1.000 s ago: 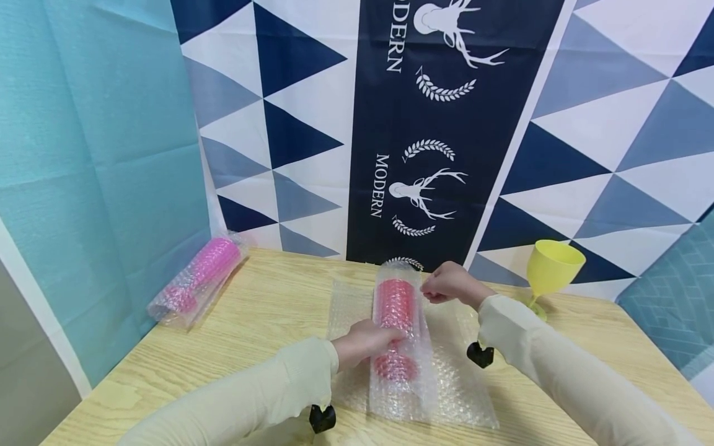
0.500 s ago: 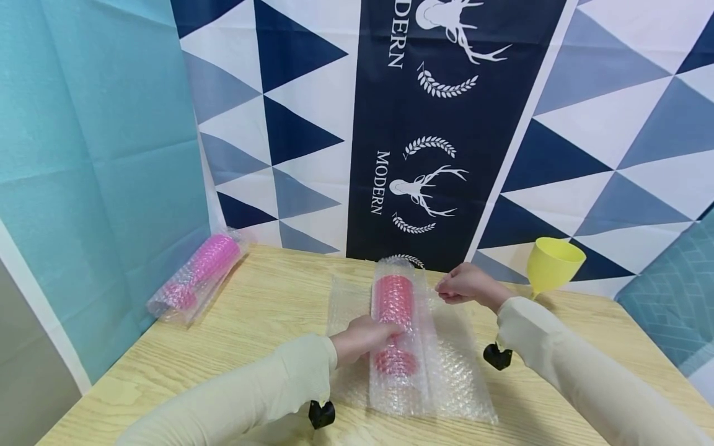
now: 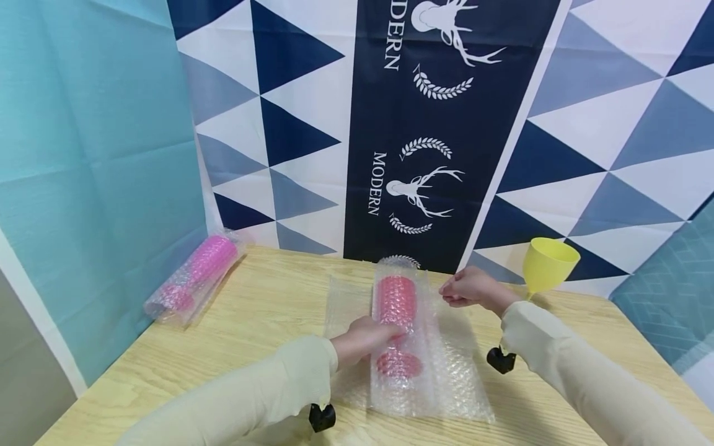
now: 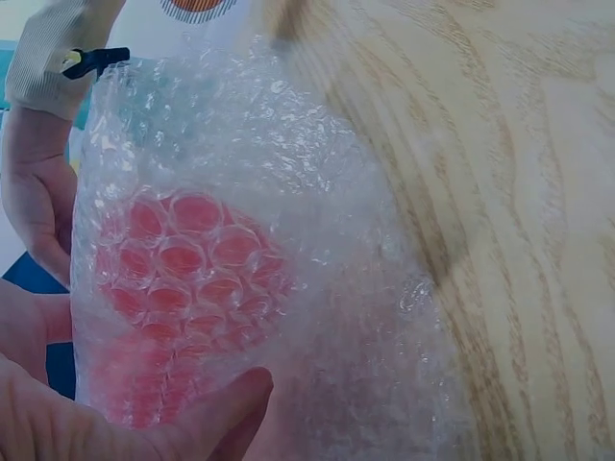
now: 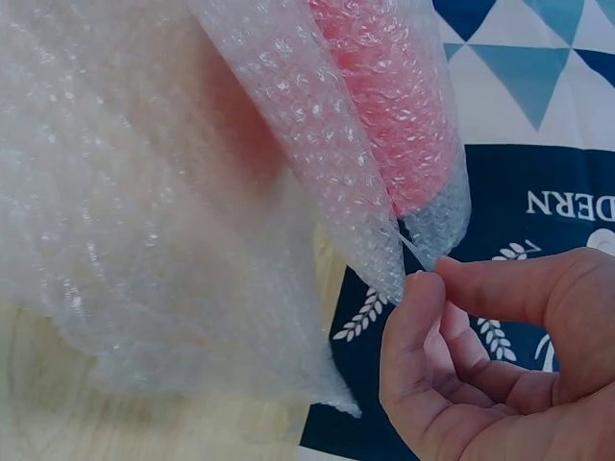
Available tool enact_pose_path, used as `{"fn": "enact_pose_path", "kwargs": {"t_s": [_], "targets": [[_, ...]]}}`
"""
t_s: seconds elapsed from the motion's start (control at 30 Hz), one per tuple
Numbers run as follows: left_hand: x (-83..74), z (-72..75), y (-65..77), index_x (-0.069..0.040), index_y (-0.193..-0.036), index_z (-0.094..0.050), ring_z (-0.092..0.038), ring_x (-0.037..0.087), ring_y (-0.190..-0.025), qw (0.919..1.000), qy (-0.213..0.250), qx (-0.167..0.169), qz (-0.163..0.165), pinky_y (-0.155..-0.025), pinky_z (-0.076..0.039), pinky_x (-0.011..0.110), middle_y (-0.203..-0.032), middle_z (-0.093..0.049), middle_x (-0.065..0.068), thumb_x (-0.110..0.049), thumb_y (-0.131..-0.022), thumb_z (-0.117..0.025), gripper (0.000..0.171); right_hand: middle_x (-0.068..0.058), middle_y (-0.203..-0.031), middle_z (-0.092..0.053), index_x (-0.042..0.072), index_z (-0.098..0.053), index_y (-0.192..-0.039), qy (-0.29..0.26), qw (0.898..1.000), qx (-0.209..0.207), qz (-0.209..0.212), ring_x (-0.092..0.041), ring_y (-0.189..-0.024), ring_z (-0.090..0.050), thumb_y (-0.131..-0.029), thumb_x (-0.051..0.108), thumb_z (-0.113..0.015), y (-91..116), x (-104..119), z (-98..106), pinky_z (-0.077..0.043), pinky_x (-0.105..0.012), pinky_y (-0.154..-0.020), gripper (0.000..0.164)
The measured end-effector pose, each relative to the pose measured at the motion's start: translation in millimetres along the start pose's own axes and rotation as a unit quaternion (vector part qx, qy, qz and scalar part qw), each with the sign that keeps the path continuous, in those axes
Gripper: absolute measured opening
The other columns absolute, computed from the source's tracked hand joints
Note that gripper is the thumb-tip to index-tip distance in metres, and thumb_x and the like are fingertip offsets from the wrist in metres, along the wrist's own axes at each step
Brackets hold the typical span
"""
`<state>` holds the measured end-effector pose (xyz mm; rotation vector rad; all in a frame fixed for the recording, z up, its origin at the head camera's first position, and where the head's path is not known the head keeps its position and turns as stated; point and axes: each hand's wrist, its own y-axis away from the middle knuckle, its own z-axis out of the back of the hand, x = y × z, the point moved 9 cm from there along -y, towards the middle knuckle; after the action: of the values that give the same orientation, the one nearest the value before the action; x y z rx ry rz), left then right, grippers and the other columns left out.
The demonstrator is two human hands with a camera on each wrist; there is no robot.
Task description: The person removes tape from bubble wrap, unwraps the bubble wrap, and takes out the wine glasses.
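A red goblet (image 3: 397, 297) lies on its side inside bubble wrap (image 3: 463, 365), its bowl toward the wall and its foot toward me. My left hand (image 3: 368, 337) grips the wrapped goblet around its middle, thumb on top; the left wrist view shows this thumb (image 4: 226, 408) on the bubbles. To the right of the wrap, my right hand (image 3: 471, 288) is raised. In the right wrist view, its thumb and forefinger pinch a thin clear strip (image 5: 415, 248) that runs to the edge of the rolled wrap. A looser layer of wrap spreads underneath.
At the table's back left lies a pink goblet (image 3: 206, 266) in bubble wrap. A yellow goblet (image 3: 549, 263) stands at the back right, partly behind the right forearm. Patterned cloth (image 3: 301, 124) hangs behind the wooden table (image 3: 268, 297).
My right hand has moved away from the wrapped goblet, to the right. The left hand keeps its grip in nearly the same place.
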<state>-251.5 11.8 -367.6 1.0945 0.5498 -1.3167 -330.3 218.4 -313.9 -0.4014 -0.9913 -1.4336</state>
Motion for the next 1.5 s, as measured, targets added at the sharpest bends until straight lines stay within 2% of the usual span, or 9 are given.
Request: {"fn": "enact_pose_path", "kwargs": {"t_s": [0.23, 0.4, 0.6, 0.7, 0.8, 0.97, 1.17, 1.37, 1.5], "targets": [[1.2, -0.9, -0.4, 0.005, -0.121, -0.059, -0.059, 0.023, -0.097, 0.9999, -0.008, -0.007, -0.012, -0.093, -0.052, 0.043, -0.116, -0.064, 0.017, -0.043, -0.079, -0.073, 0.065, 0.004, -0.069, -0.063, -0.016, -0.062, -0.107, 0.002, 1.000, -0.004, -0.001, -0.001, -0.063, -0.058, -0.091, 0.006, -0.063, 3, -7, -2, -0.057, -0.018, -0.065, 0.027], [2.2, -1.3, 0.0, 0.004, -0.120, -0.059, -0.060, 0.022, -0.096, 0.9999, -0.014, -0.008, -0.005, -0.093, -0.052, 0.043, -0.114, -0.064, 0.016, -0.045, -0.080, -0.072, 0.064, 0.003, -0.070, -0.063, -0.012, -0.066, -0.100, 0.051, 0.998, -0.030, 0.016, -0.003, -0.063, -0.059, -0.090, 0.011, -0.066, 13, -1, -9, -0.059, -0.022, -0.066, 0.025], [1.4, -0.9, 0.4, 0.002, -0.122, -0.059, -0.060, 0.024, -0.102, 1.0000, -0.009, -0.002, 0.000, -0.099, -0.049, 0.046, -0.117, -0.064, 0.016, -0.046, -0.082, -0.070, 0.064, -0.002, -0.073, -0.063, -0.005, -0.068, -0.093, 0.093, 0.994, -0.027, 0.048, -0.009, -0.068, -0.059, -0.090, 0.013, -0.068, 26, 10, -29, -0.060, -0.029, -0.071, 0.019], [1.3, -1.1, 0.2, 0.002, -0.123, -0.059, -0.060, 0.024, -0.102, 1.0000, -0.008, 0.000, -0.003, -0.098, -0.050, 0.046, -0.119, -0.064, 0.016, -0.045, -0.082, -0.069, 0.064, -0.004, -0.074, -0.066, -0.002, -0.068, -0.091, 0.119, 0.989, -0.024, 0.082, -0.010, -0.068, -0.059, -0.088, 0.010, -0.068, 33, 15, -40, -0.058, -0.028, -0.068, 0.012], [2.5, -0.8, -0.1, 0.002, -0.121, -0.060, -0.059, 0.021, -0.096, 0.9999, -0.010, 0.000, -0.001, -0.091, -0.052, 0.042, -0.115, -0.064, 0.014, -0.045, -0.082, -0.068, 0.062, -0.003, -0.073, -0.066, 0.001, -0.069, -0.088, 0.172, 0.976, -0.031, 0.132, -0.010, -0.066, -0.057, -0.083, 0.006, -0.070, 43, 22, -52, -0.052, -0.025, -0.062, 0.006], [4.4, 0.0, -2.5, 0.002, -0.119, -0.061, -0.058, 0.019, -0.088, 1.0000, -0.005, -0.002, 0.005, -0.080, -0.052, 0.037, -0.106, -0.064, 0.011, -0.045, -0.083, -0.068, 0.059, 0.000, -0.073, -0.062, 0.006, -0.066, -0.083, 0.250, 0.946, -0.049, 0.201, -0.008, -0.068, -0.051, -0.077, 0.003, -0.075, 59, 25, -65, -0.045, -0.021, -0.060, 0.011], [4.5, -1.0, -7.0, 0.001, -0.117, -0.061, -0.058, 0.020, -0.088, 1.0000, 0.004, 0.001, 0.004, -0.079, -0.050, 0.034, -0.106, -0.064, 0.010, -0.044, -0.082, -0.069, 0.058, 0.004, -0.077, -0.064, 0.009, -0.066, -0.084, 0.282, 0.920, -0.040, 0.269, -0.003, -0.071, -0.053, -0.079, 0.007, -0.072, 70, 10, -74, -0.046, -0.019, -0.061, 0.008], [5.2, -2.0, -8.2, 0.000, -0.117, -0.061, -0.057, 0.019, -0.087, 1.0000, 0.006, 0.002, 0.004, -0.074, -0.047, 0.030, -0.105, -0.063, 0.010, -0.045, -0.083, -0.069, 0.057, -0.001, -0.089, -0.064, 0.008, -0.068, -0.091, 0.324, 0.890, -0.060, 0.314, -0.013, -0.080, -0.060, -0.080, 0.007, -0.071, 77, -4, -81, -0.054, -0.028, -0.070, 0.011], [5.0, -2.3, -7.8, 0.000, -0.119, -0.061, -0.058, 0.019, -0.089, 0.9999, 0.009, 0.008, 0.005, -0.080, -0.050, 0.033, -0.107, -0.064, 0.010, -0.045, -0.084, -0.068, 0.057, -0.002, -0.096, -0.061, 0.010, -0.066, -0.097, 0.370, 0.865, -0.071, 0.332, -0.016, -0.087, -0.058, -0.077, 0.011, -0.075, 81, -10, -86, -0.054, -0.034, -0.076, 0.022]]}}
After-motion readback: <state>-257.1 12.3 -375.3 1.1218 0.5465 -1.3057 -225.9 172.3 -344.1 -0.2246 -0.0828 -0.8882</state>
